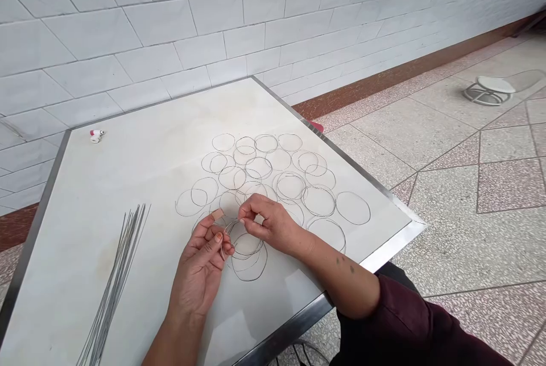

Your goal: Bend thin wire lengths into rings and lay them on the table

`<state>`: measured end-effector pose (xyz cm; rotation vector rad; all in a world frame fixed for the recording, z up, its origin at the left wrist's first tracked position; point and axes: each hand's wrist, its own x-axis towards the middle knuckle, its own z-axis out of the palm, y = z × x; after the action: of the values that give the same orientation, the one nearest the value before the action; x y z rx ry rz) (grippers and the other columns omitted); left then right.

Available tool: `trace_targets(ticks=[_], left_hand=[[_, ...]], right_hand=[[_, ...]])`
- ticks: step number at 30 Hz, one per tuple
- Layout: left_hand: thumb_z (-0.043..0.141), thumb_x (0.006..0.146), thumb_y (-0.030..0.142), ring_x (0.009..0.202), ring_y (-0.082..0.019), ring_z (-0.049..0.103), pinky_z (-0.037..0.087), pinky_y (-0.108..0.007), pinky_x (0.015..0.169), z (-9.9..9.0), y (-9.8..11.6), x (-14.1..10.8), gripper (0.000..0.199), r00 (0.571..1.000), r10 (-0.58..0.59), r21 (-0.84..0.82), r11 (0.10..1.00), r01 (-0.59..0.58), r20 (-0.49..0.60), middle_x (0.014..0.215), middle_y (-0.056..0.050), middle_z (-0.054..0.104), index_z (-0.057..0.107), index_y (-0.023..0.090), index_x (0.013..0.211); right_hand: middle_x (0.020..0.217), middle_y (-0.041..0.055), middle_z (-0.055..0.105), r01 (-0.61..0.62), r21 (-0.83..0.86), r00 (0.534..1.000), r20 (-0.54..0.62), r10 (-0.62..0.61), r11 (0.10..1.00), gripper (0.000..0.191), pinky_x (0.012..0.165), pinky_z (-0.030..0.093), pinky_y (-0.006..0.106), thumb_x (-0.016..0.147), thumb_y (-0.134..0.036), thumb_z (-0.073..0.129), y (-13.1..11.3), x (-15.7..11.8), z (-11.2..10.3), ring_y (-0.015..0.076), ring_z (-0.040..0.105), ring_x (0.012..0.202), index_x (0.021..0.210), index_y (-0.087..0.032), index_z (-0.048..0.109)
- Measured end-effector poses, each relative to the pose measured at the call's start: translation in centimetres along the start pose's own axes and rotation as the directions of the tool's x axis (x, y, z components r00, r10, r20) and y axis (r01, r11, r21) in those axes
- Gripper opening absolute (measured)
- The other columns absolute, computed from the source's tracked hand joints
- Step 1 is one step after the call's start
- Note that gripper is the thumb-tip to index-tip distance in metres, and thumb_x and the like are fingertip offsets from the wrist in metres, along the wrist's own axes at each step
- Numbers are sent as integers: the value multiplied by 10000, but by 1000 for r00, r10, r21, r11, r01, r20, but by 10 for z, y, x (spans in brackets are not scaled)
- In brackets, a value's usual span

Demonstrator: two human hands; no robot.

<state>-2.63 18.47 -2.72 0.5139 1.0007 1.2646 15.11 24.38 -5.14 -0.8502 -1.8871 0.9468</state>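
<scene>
Between my hands is a thin wire ring, tilted above the table. My left hand is closed, pinching the ring's lower left side between thumb and fingers; a tan bandage wraps one fingertip. My right hand pinches the ring's upper part with thumb and forefinger. Beneath and behind my hands many wire rings lie flat, several overlapping. Left of my left hand rests a bundle of straight grey wires. Whether the held ring's ends are joined is too small to tell.
The white table has a metal edge and stands by a white tiled wall. A small white and red object lies near its far left corner. A white stool stands on the floor at right.
</scene>
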Motion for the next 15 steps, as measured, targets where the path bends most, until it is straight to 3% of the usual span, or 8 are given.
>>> trace_targets(ticks=[9, 15], left_hand=[[801, 714, 164, 685, -91, 528, 468, -193, 660, 2, -1, 2, 450, 1000, 20, -7, 1000, -20, -23, 748, 23, 563, 693, 218, 1147], [683, 856, 328, 696, -129, 526, 474, -247, 675, 3, 0, -1, 383, 998, -54, 63, 997, 52, 35, 736, -13, 599, 650, 200, 1215]], right_hand=[[844, -4, 583, -100, 70, 995, 16, 99, 993, 75, 681, 471, 242, 855, -126, 590, -4, 2, -1, 119, 563, 769, 852, -200, 597], [890, -3, 597, -105, 85, 993, 64, 100, 991, 88, 720, 478, 242, 865, -117, 603, -7, 2, -4, 118, 575, 810, 879, -204, 610]])
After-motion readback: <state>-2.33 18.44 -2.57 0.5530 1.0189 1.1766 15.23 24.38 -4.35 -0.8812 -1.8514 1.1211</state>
